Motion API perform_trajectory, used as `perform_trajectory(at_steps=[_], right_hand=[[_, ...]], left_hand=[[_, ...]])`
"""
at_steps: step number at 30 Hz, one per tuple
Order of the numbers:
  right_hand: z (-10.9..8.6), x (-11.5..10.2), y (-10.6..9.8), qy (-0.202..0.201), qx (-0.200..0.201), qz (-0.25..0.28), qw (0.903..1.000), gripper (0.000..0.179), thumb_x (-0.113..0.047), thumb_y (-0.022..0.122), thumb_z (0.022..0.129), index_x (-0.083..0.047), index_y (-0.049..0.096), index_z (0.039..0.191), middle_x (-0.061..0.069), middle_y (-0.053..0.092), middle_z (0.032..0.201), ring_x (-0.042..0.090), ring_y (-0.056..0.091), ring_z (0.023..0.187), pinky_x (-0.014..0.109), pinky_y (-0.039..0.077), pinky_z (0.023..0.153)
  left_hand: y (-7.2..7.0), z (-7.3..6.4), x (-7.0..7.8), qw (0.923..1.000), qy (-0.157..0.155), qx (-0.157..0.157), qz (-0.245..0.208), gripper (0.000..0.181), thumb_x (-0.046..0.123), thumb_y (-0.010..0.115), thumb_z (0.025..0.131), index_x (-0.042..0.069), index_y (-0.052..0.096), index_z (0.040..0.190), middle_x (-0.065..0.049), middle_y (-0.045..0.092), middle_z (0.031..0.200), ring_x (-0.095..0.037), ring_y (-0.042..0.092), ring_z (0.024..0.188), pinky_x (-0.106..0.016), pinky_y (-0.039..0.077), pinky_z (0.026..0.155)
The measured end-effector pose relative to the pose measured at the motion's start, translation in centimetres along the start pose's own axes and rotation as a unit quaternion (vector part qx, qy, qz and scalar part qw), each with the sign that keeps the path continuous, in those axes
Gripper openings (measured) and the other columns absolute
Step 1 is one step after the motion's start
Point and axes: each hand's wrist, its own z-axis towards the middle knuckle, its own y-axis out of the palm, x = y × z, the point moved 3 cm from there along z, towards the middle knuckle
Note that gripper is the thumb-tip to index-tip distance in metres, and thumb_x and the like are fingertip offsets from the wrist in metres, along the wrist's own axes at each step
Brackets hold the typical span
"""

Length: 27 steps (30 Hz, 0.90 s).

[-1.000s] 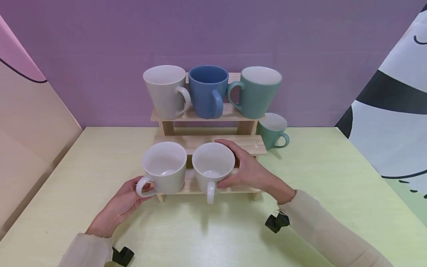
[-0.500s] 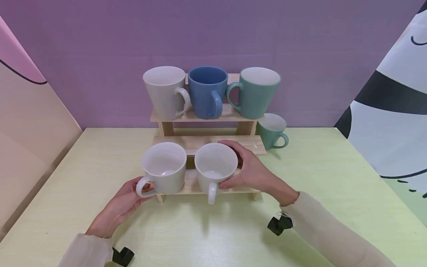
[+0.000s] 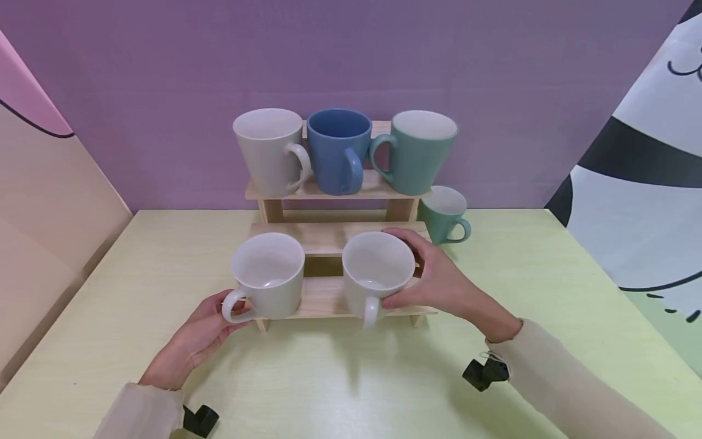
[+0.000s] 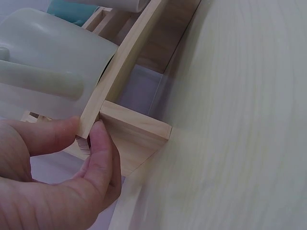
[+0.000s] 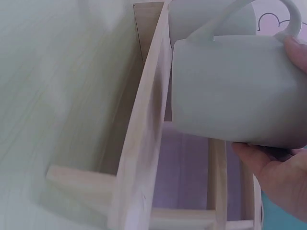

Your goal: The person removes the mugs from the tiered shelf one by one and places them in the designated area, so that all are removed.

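My right hand grips a white mug by its side, thumb in front near the handle and fingers behind. That mug is over the right part of the lowest tier of a wooden three-tier rack, its handle toward me. In the right wrist view the held mug has its base close to the shelf board. On the lowest tier's left side sits another white mug, handle pointing front left. My left hand pinches the left end of that tier; the left wrist view shows thumb and fingers around the board.
Along the top tier stand a white mug, a blue mug and a green mug. Behind the rack's right side, another green mug stands on the table. A purple backdrop rises behind.
My right hand has carried its white mug to the right along the lowest tier, widening the gap to the other white mug. The left hand stays at the rack's end.
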Motion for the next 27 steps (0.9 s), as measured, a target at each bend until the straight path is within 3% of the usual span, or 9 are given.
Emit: perform_trajectory(at_steps=[12, 21, 27], right_hand=[[-1.6, -0.4, -2.6, 0.009, 0.018, -0.019, 0.9996, 0.091, 0.001, 0.085, 0.061, -0.009, 0.041, 0.140, 0.007, 0.048, 0.134, 0.021, 0.054, 0.111, 0.027, 0.055, 0.087], [-3.0, -0.6, -4.5, 0.017, 0.035, -0.038, 0.9985, 0.089, 0.001, 0.084, 0.064, -0.008, 0.039, 0.140, 0.002, 0.050, 0.127, 0.011, 0.056, 0.106, 0.023, 0.055, 0.083], [-4.1, -0.5, -5.5, 0.022, 0.052, -0.062, 0.9965, 0.087, 0.000, 0.085, 0.064, -0.009, 0.041, 0.139, -0.003, 0.051, 0.124, 0.008, 0.056, 0.102, 0.021, 0.055, 0.079]], left_hand=[[-0.1, -0.1, 0.1, 0.9999, 0.003, -0.008, -0.007, 0.027, 0.001, 0.056, 0.093, 0.000, 0.047, 0.119, 0.002, 0.053, 0.105, -0.004, 0.059, 0.096, -0.019, 0.053, 0.090], [0.0, 0.0, 0.4, 1.0000, 0.006, -0.007, -0.002, 0.025, -0.001, 0.052, 0.093, -0.003, 0.047, 0.117, 0.001, 0.050, 0.106, -0.004, 0.058, 0.096, -0.019, 0.053, 0.090], [0.2, 0.2, 0.3, 0.9999, 0.004, -0.011, 0.002, 0.031, 0.000, 0.051, 0.094, -0.007, 0.042, 0.123, 0.001, 0.051, 0.106, -0.003, 0.059, 0.097, -0.019, 0.052, 0.090]])
